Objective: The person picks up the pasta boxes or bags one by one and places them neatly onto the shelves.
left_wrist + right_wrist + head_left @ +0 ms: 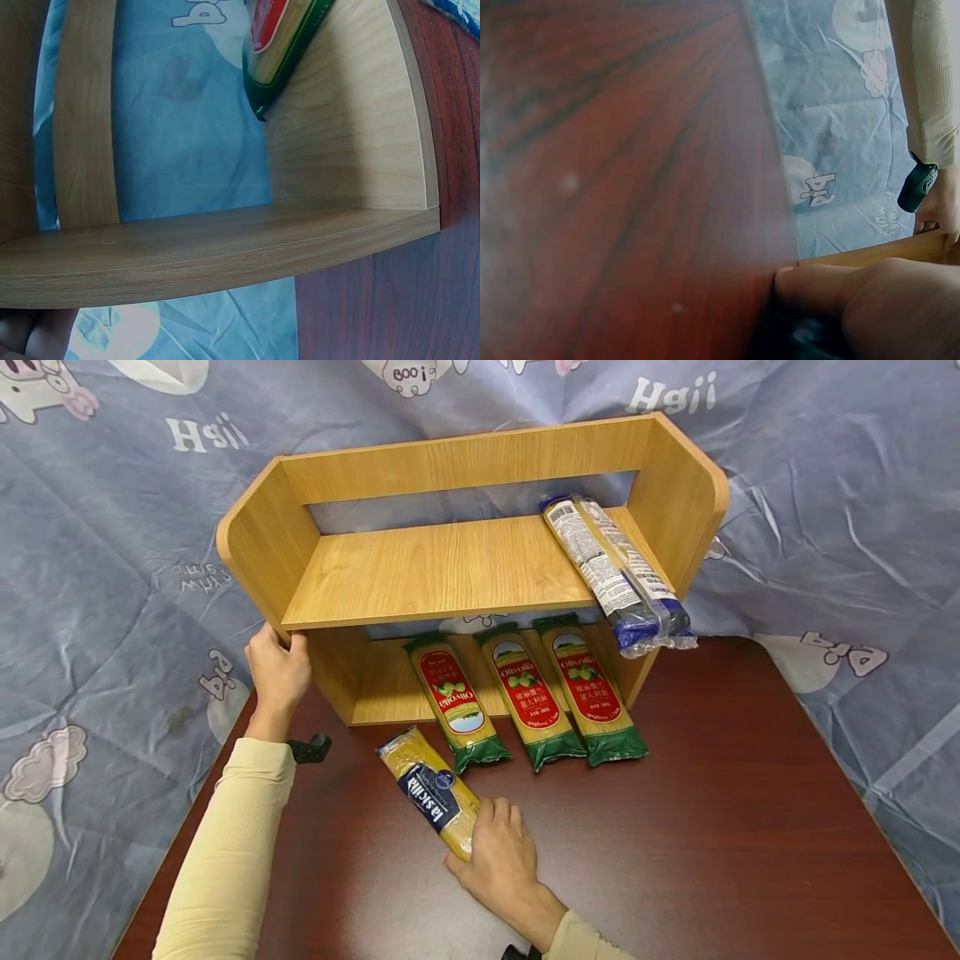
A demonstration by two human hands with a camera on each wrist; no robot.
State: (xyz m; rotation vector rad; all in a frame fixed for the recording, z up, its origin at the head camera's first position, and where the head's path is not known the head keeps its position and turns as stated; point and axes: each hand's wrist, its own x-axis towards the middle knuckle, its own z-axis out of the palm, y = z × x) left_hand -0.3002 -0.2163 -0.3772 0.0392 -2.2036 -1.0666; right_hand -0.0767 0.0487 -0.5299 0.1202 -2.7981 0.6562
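My right hand (pixel 498 860) grips the near end of a clear-and-yellow spaghetti packet (pixel 427 785) with a dark blue label, low over the table. In the right wrist view, the thumb (pixel 817 289) shows, while most of that packet is hidden. My left hand (pixel 277 672) holds the left side panel of a two-tier wooden shelf (pixel 420 560) by its front edge. Only a bit of those fingers (pixel 45 334) appears below the panel in the left wrist view. Three green-ended spaghetti packets (pixel 525 693) lean out of the lower tier, their near ends past its front edge.
Two blue-ended spaghetti packets (pixel 607 568) lie side by side on the upper tier at the right, overhanging its front. The dark red-brown table (pixel 735 810) carries the shelf. A printed blue-grey cloth (pixel 825 527) hangs behind and at both sides.
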